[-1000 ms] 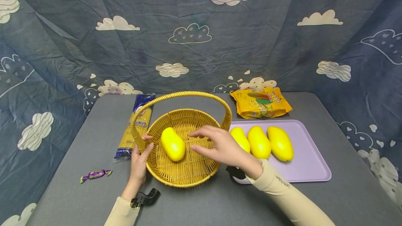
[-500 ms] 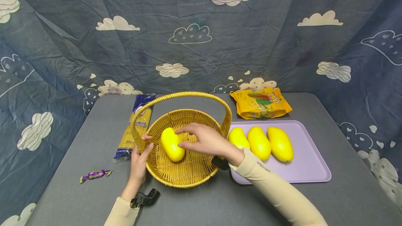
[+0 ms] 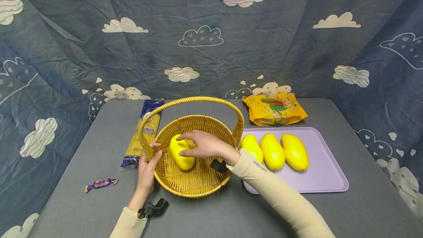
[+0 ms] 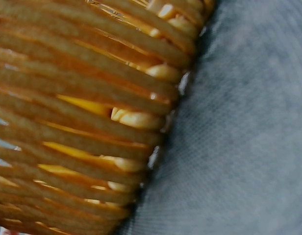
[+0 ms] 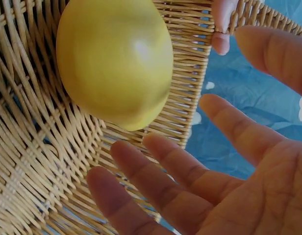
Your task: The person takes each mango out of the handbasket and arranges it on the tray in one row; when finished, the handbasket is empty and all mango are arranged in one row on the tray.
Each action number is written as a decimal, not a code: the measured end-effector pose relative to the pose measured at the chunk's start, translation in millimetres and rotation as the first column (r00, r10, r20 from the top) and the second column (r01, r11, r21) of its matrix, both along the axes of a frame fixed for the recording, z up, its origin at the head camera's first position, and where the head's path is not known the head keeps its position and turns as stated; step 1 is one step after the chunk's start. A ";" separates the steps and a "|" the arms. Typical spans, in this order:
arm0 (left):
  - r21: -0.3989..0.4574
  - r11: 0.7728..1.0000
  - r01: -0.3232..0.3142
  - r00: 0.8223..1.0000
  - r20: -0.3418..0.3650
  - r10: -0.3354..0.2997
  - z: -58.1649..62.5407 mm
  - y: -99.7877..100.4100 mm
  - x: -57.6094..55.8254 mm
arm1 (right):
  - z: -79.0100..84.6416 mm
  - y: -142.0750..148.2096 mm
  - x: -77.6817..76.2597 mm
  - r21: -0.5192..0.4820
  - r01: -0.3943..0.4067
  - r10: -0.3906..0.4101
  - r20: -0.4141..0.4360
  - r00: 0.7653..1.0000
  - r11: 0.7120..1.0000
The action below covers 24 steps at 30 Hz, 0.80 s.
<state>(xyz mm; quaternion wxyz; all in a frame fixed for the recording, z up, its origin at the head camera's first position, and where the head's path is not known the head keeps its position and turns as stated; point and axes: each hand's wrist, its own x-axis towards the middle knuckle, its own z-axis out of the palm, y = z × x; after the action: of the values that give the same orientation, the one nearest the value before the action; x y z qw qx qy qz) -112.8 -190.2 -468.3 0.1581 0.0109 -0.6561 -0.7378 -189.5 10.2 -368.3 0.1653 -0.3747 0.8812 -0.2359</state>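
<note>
A yellow mango point(image 3: 183, 161) lies in the left half of a woven basket point(image 3: 198, 193) with a tall arched handle. My left hand point(image 3: 146, 173) grips the basket's left side by the foot of the handle, thumb and fingertips showing at the rim. Over the mango hovers my right hand point(image 3: 203, 145), fingers spread and extended. In the right wrist view, a gap shows between those fingers point(image 5: 161, 191) and the mango point(image 5: 114, 63). Only the basket's outer weave point(image 4: 82, 122) and the table appear in the left wrist view.
Several more items surround the basket: a lilac tray point(image 3: 325, 172) bearing three mangoes point(image 3: 272, 151) on the right, a yellow snack bag point(image 3: 274, 109) behind it, a spaghetti packet point(image 3: 142, 131) on the left, and a purple wrapped candy point(image 3: 100, 184) at the front left.
My right hand has moved left across the basket, from its right half to above the mango. The left hand and the basket have stayed in place.
</note>
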 end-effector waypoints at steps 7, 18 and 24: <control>-0.005 1.000 -0.008 1.000 0.014 0.008 1.6 1.5 0.0 | -7.3 -7.7 -8.4 0.048 0.017 -0.019 0.061 0.998 0.999; 0.007 1.000 -0.002 1.000 0.005 0.002 0.4 1.0 -0.2 | -19.7 -20.6 -11.1 0.093 0.082 -0.090 0.087 0.992 0.992; 0.012 1.000 -0.002 1.000 0.003 0.002 0.9 1.2 -0.2 | -25.5 -26.0 -10.4 0.092 0.126 -0.133 0.075 0.988 0.988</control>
<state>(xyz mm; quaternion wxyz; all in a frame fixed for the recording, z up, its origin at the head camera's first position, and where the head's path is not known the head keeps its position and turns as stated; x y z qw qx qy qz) -113.0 -189.0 -467.4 0.1578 0.0135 -0.6520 -0.7415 -199.9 -15.9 -393.8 0.2013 -0.2990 0.9059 -0.2225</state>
